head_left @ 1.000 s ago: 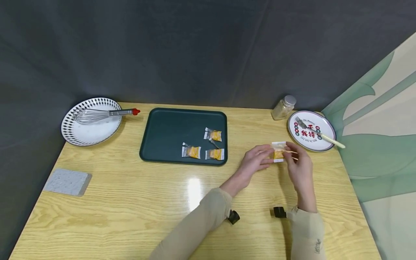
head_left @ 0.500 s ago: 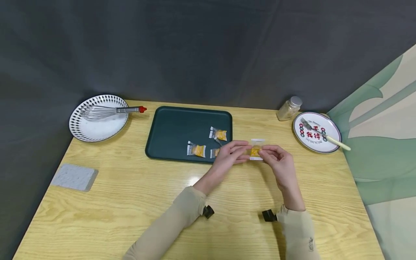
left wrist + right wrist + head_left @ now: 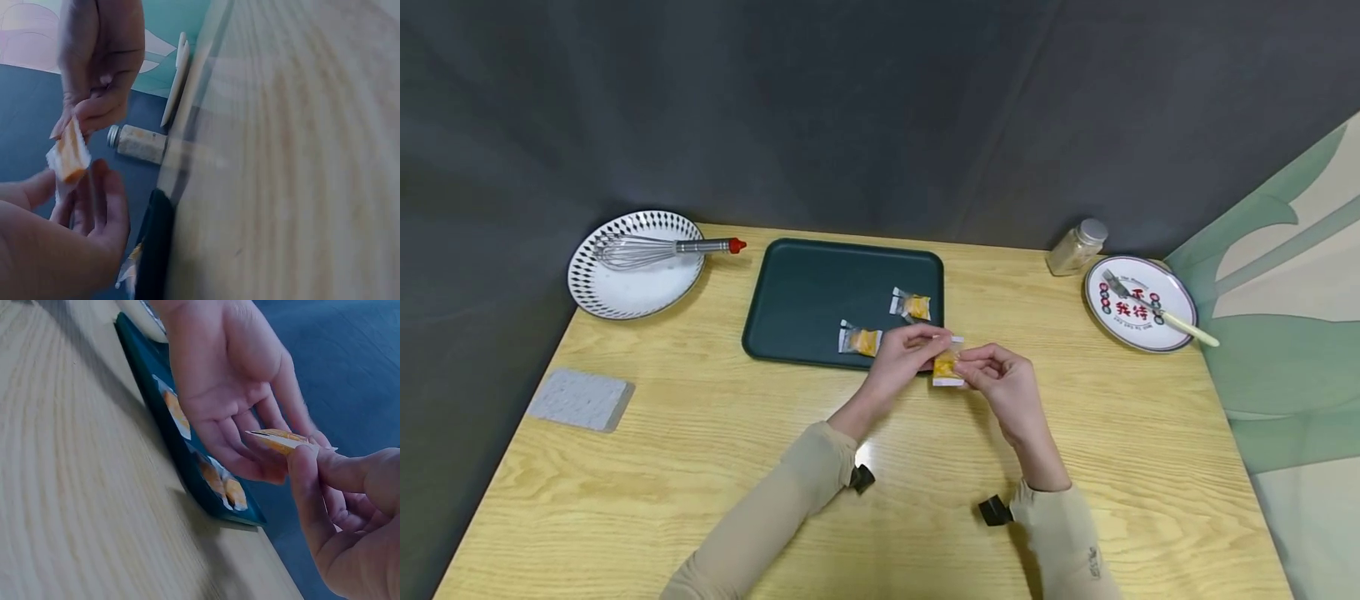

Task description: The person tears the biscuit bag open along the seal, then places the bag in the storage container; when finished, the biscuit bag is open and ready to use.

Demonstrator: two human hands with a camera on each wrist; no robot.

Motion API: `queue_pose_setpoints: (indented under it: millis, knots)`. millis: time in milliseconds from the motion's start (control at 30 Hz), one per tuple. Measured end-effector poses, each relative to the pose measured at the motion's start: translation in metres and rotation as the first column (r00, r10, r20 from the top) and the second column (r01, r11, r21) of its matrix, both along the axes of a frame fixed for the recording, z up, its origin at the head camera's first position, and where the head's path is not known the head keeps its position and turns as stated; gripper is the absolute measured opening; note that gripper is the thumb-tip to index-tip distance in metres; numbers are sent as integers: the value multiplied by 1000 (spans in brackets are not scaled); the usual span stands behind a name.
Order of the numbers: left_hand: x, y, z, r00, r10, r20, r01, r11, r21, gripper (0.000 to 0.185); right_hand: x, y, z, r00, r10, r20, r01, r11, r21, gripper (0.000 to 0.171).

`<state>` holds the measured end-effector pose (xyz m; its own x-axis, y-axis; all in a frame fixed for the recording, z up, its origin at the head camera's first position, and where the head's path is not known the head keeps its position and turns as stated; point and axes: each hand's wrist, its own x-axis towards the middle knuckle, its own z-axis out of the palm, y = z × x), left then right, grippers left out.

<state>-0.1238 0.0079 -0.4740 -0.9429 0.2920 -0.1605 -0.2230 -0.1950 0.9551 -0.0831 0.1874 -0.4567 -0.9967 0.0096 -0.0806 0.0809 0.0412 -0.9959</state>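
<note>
My right hand pinches a small clear-wrapped snack packet with yellow-orange print, between thumb and fingers. My left hand is at the packet's other side, over the near right corner of a dark green tray. In the left wrist view its thumb and fingers lie loosely around the packet's lower end; a firm grip is not plain. On the tray lie similar packets, one at the near edge and one toward the right. Another is hidden behind my left hand in the head view.
To the left, a whisk rests on a patterned plate. Nearer is a grey block. On the right stand a glass jar and a plate bearing a fork. A dark cloth hangs behind the table.
Both hands have moved left with the packet, from beside the right-hand plate to the tray's near right corner. The head view has shifted slightly.
</note>
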Motion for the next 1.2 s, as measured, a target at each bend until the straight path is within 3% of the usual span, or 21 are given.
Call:
queue_pose_setpoints:
  millis: [133, 267, 467, 633, 800, 967, 1200]
  knots:
    - [1, 0, -5, 999, 41, 27, -42, 998, 39, 24, 2, -6, -3, 1000, -5, -10, 5, 1000, 14, 9]
    - [1, -3, -5, 998, 58, 16, -58, 997, 50, 21, 0, -7, -3, 999, -11, -41, 15, 995, 102, 11]
    - [0, -8, -5, 1000, 28, 0, -28, 998, 61, 15, -11, -9, 3, 995, 34, -92, -19, 988, 156, 14]
    - [0, -12, -10, 999, -25, 28, 22, 994, 106, 11, -16, -10, 3, 998, 60, -30, -59, 998, 22, 13]
    - [-2, -15, -12, 992, -72, 103, 54, 985, 164, 9, -18, -11, -1, 997, 47, 63, -39, 992, -123, 11]
    - [-4, -18, -10, 993, -72, 89, 64, 994, 85, 16, -18, -14, -1, 998, 36, 44, -32, 996, -89, 15]
    - [-4, -18, -7, 999, -35, 17, 36, 999, -13, 20, -19, -14, 4, 998, 68, 1, -68, 995, 76, 15]
